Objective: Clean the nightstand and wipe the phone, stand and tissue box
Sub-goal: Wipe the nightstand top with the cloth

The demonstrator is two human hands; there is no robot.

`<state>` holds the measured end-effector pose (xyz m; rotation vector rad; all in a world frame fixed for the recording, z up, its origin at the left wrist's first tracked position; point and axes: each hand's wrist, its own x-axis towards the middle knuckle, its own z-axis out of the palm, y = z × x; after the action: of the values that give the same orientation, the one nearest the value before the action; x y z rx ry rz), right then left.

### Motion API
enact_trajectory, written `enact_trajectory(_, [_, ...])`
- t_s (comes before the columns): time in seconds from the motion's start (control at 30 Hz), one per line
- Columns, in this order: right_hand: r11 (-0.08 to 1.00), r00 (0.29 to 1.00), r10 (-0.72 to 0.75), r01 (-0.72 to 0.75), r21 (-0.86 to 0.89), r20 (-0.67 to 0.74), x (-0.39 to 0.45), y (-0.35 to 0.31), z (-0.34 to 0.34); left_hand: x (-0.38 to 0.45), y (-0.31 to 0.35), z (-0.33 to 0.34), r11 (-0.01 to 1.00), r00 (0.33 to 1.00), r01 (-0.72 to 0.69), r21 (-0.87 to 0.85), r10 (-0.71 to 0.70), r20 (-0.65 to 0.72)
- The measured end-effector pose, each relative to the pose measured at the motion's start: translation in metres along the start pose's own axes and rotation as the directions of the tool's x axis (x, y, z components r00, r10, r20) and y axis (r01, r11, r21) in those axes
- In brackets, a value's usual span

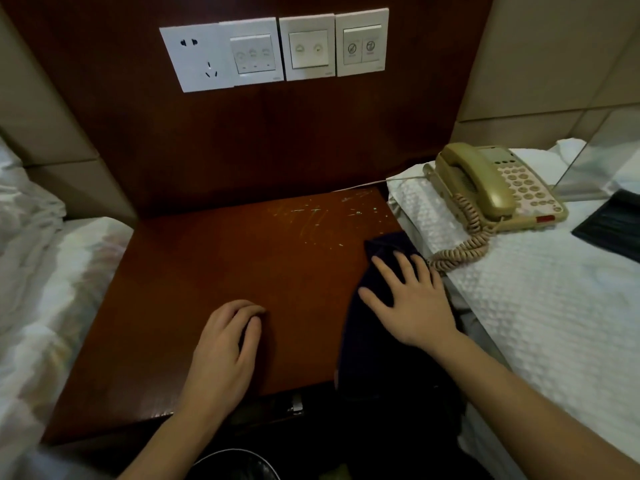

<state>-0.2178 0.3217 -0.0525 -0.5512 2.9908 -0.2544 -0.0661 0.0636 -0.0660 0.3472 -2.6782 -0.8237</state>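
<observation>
My right hand (412,299) lies flat on a dark cloth (377,323), fingers straight and spread, pressing it onto the right side of the nightstand (214,271); nothing is gripped, the palm only bears down. The cloth runs from near the back right part of the wooden top down past its front edge, where it hangs over. My left hand (225,344) rests on the bare wood near the front, fingers curled under with the knuckles up, and it holds nothing. Pale scratches or specks (322,216) mark the far right part of the top, just beyond the cloth. The phone (498,185) is off the nightstand: it sits on the white quilted bed (554,306) to my right, handset in its cradle, and its coiled cord (464,244) loops down over the cover to the bed's edge, close to my right fingertips. A thin line (381,181) runs from the phone toward the dark wall panel behind the nightstand. Beside the phone, farther right, a dark flat tray-like thing (613,226) lies on the bed, cut off by the frame edge; I cannot tell whether it holds anything. On the wall panel are a socket plate (197,57) and three switch plates (308,46). White bedding (38,271) lies to my left. At the bottom edge shows the round rim of a bin (235,462), its inside too dark to tell the contents.
</observation>
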Motion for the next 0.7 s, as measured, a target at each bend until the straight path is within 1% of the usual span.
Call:
enact_trajectory(0.07, [1.000, 1.000, 0.018, -0.018, 0.002, 0.016, 0.006, -0.001, -0.001, -0.001, 0.001, -0.001, 1.000, 1.000, -0.001, 0.000, 0.001, 0.003])
enact_trajectory(0.13, [1.000, 1.000, 0.010, -0.010, -0.011, 0.004, -0.010, -0.002, 0.000, -0.003, 0.004, -0.003, 1.000, 1.000, 0.006, -0.014, -0.006, 0.013])
enact_trajectory(0.2, [0.999, 0.999, -0.040, 0.040, -0.037, -0.022, -0.040, -0.005, 0.004, -0.003, 0.008, -0.005, 1.000, 1.000, 0.018, -0.017, -0.018, 0.013])
enact_trajectory(0.3, [0.995, 0.995, -0.100, 0.100, 0.001, -0.014, -0.061, -0.020, 0.007, 0.010, 0.017, -0.006, 0.998, 0.999, 0.050, 0.033, -0.050, 0.002])
enact_trajectory(0.4, [0.975, 0.974, -0.223, 0.223, 0.021, 0.031, -0.045, -0.043, 0.010, 0.047, 0.030, -0.001, 0.996, 0.996, 0.086, 0.038, -0.086, -0.010])
enact_trajectory(0.5, [0.958, 0.958, -0.285, 0.284, 0.032, 0.030, -0.014, -0.060, 0.014, 0.079, 0.031, 0.007, 0.999, 1.000, 0.027, 0.022, -0.027, 0.009])
enact_trajectory(0.57, [0.968, 0.968, -0.250, 0.250, 0.021, 0.016, 0.013, -0.048, 0.012, 0.090, 0.020, 0.010, 0.996, 0.998, -0.037, 0.075, 0.033, 0.057])
enact_trajectory(0.6, [0.977, 0.977, -0.212, 0.212, 0.014, 0.006, 0.027, -0.036, 0.009, 0.093, 0.014, 0.010, 0.996, 0.997, -0.036, 0.081, 0.030, 0.071])
enact_trajectory(0.7, [0.999, 0.998, -0.053, 0.053, -0.010, -0.030, 0.055, 0.004, -0.004, 0.096, 0.006, 0.011, 0.998, 0.999, 0.034, 0.053, -0.035, 0.025])
